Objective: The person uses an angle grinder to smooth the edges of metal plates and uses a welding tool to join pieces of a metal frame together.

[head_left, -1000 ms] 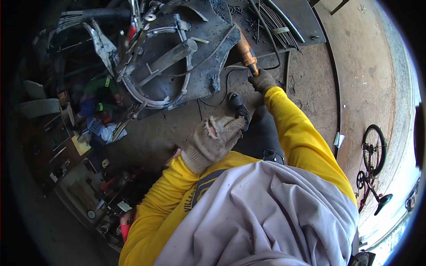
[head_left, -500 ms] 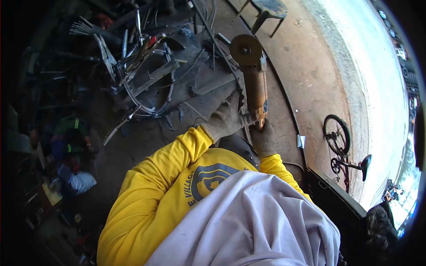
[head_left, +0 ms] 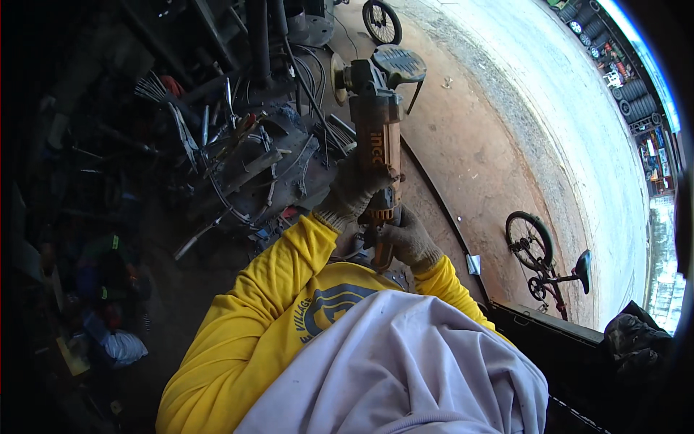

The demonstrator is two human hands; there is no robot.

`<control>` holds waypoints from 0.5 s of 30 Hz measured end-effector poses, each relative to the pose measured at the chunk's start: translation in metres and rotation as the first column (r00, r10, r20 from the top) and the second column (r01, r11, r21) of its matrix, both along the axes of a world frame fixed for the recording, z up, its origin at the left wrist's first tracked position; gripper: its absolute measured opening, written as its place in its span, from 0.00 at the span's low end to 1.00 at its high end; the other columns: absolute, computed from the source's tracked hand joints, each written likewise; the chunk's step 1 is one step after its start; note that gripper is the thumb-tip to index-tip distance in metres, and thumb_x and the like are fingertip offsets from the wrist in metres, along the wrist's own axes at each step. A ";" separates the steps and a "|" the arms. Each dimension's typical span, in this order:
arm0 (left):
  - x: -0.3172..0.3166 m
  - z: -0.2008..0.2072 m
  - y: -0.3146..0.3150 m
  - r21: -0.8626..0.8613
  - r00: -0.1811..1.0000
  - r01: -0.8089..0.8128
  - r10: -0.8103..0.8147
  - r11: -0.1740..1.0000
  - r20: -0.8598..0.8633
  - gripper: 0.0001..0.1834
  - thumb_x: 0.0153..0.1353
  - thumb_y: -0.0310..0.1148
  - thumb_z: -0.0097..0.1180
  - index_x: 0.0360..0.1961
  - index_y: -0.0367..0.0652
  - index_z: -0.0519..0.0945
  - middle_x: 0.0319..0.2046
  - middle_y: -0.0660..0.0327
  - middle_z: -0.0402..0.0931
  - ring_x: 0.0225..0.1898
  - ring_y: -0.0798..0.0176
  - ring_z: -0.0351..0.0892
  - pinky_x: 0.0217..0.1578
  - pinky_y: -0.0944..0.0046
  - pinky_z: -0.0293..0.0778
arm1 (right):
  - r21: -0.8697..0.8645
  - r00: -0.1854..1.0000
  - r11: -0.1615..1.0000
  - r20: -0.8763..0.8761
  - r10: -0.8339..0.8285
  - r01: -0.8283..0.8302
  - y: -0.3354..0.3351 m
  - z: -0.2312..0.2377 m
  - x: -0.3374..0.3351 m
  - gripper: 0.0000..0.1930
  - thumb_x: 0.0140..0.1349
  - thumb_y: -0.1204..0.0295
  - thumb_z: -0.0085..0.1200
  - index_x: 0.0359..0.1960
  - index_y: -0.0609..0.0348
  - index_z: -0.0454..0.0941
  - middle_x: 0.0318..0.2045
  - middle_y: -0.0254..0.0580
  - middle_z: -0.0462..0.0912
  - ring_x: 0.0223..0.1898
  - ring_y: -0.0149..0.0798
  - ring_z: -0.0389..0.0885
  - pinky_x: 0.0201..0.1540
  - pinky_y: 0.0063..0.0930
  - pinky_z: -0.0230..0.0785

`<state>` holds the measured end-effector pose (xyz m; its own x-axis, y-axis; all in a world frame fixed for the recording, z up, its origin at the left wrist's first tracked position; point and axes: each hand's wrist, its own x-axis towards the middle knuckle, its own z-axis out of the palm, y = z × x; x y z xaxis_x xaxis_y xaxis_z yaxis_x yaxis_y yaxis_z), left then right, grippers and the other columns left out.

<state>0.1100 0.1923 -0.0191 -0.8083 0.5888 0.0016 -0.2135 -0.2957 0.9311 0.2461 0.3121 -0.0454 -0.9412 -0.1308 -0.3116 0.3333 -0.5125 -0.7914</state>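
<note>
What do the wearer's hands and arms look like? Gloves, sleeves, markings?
Left hand and right hand both wear grey-brown knitted gloves, darkly soiled. The left glove's ribbed cuff shows clearly. Above are long, loose, bright-yellow sleeves, creased, with no print visible on them.

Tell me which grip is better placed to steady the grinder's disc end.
Likely the left grip: it holds the grinder's body, nearer the disc; the right grip is at the rear handle.
</note>
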 end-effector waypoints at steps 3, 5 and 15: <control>-0.004 -0.008 -0.005 0.079 0.997 0.072 -0.075 0.994 0.029 0.26 0.55 0.39 0.71 0.52 0.39 0.76 0.38 0.59 0.83 0.36 0.65 0.84 0.38 0.61 0.83 | 0.066 0.999 0.998 -0.034 -0.016 0.018 -0.009 0.011 -0.005 0.25 0.57 0.67 0.67 0.55 0.62 0.75 0.43 0.42 0.83 0.37 0.37 0.84 0.39 0.32 0.80; -0.011 -0.020 -0.005 -0.006 0.998 0.065 -0.065 0.998 -0.024 0.27 0.57 0.35 0.69 0.55 0.37 0.75 0.41 0.55 0.82 0.40 0.59 0.86 0.42 0.56 0.86 | 0.129 1.000 0.991 -0.026 -0.016 0.020 -0.014 0.013 -0.007 0.21 0.58 0.70 0.65 0.52 0.62 0.76 0.40 0.41 0.84 0.34 0.36 0.84 0.36 0.30 0.79; 0.003 -0.023 -0.005 0.115 0.991 0.084 -0.095 0.990 0.097 0.26 0.55 0.38 0.70 0.52 0.42 0.76 0.38 0.62 0.79 0.38 0.66 0.81 0.42 0.61 0.81 | 0.295 0.996 0.955 0.087 0.002 -0.028 -0.012 -0.001 0.000 0.24 0.61 0.69 0.63 0.58 0.58 0.71 0.42 0.37 0.82 0.37 0.33 0.81 0.40 0.29 0.77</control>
